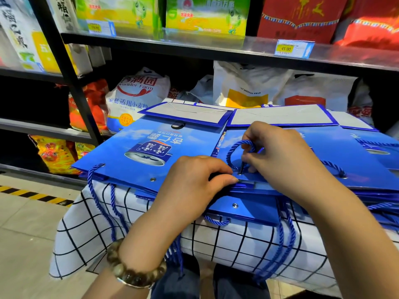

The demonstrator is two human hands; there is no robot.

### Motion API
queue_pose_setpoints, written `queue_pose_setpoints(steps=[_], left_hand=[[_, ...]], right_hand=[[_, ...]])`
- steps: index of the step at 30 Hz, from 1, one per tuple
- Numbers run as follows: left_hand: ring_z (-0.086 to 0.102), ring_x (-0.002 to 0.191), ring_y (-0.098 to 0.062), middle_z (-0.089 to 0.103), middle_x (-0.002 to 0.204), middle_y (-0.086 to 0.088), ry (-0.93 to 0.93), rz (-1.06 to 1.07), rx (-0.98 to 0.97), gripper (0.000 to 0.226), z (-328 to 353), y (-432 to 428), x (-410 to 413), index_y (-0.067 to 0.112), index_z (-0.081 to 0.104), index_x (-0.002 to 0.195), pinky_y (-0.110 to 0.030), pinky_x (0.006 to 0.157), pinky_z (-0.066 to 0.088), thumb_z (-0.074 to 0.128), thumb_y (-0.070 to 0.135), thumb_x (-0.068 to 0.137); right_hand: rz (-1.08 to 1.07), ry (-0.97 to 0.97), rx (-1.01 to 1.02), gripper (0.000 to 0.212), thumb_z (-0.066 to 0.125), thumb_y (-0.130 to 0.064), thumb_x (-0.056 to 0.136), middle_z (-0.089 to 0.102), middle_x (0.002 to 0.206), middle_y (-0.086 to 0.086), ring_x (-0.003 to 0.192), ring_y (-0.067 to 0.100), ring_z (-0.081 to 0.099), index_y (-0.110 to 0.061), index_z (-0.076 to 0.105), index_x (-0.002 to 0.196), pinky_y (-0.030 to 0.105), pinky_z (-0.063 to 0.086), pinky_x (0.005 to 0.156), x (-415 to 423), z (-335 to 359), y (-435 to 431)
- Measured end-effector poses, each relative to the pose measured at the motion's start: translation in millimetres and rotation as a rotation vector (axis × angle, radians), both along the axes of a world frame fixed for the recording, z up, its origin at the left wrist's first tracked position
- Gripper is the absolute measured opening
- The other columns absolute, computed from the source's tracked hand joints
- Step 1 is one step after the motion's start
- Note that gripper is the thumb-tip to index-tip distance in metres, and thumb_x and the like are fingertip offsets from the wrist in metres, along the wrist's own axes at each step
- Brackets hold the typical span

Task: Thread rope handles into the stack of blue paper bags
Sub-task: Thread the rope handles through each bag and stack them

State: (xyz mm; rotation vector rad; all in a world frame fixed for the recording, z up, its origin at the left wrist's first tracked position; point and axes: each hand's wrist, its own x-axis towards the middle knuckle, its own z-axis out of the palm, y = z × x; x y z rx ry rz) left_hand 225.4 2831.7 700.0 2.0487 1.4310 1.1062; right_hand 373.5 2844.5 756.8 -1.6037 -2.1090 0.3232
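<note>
- Currently, the right hand (280, 156) pinches the blue rope handle (232, 150) tip at the eyelet (239, 173).
- The left hand (194, 183) grips the top blue paper bag (356, 157) at its near edge.

price tag (294, 49) 45.00, flour sack (138, 91) likely "wonder farm"

A brown bead bracelet (133, 270) sits behind the left hand (190, 184); trousers (177, 283) are dark blue.

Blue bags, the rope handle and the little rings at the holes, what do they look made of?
Blue bags: likely coated paper, flat folded sheets with a glossy sheen. Rope handle: twisted cord, synthetic-looking from its slight shine. Rings: apparently metal eyelets, silvery and reflective.
</note>
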Motion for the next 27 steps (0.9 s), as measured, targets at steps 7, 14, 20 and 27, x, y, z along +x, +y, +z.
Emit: queue_pose_setpoints(steps=[7,14,20,27], left_hand=[[0.058,0.072,-0.003,0.068,0.076,0.011,-0.026,-0.023,0.048,0.012,-5.8,2.7,1.4,0.027,0.067,0.079,-0.02,0.066,0.042,0.06,0.036,0.076],[0.055,0.068,-0.005,0.062,0.084,0.014,-0.046,0.0,0.127,0.012,-4.7,3.3,3.7,0.025,0.064,0.077,-0.02,0.063,0.041,0.057,0.034,0.079],[0.046,0.067,-0.014,0.054,0.086,0.015,0.006,0.046,0.209,0.013,-6.6,0.8,6.9,0.029,0.044,0.089,-0.028,0.058,0.04,0.045,0.018,0.083],[0.061,0.084,-0.013,0.06,0.11,0.012,0.062,0.035,0.304,0.033,-12.5,8.6,7.8,0.03,0.062,0.087,-0.03,0.069,0.049,0.034,0.02,0.074]], right_hand=[[0.051,-0.112,-0.02,0.021,0.054,-0.011,0.085,0.063,0.088,-0.004,0.081,0.022,0.06,-0.029,0.045,0.083,0.04,0.049,0.074,-1.9,5.3,3.0],[0.131,-0.216,-0.005,0.017,0.052,-0.015,0.087,0.063,0.093,-0.003,0.086,0.024,0.053,-0.03,0.048,0.092,0.04,0.048,0.072,-4.2,10.2,2.1],[0.183,-0.284,-0.102,0.02,0.044,-0.019,0.09,0.064,0.097,0.001,0.087,0.026,0.056,-0.032,0.05,0.102,0.043,0.049,0.076,4.7,11.8,4.9],[0.272,-0.227,-0.194,0.038,0.05,-0.011,0.086,0.061,0.089,-0.019,0.088,0.015,0.059,-0.046,0.047,0.101,0.04,0.049,0.079,15.6,19.5,-1.3]])
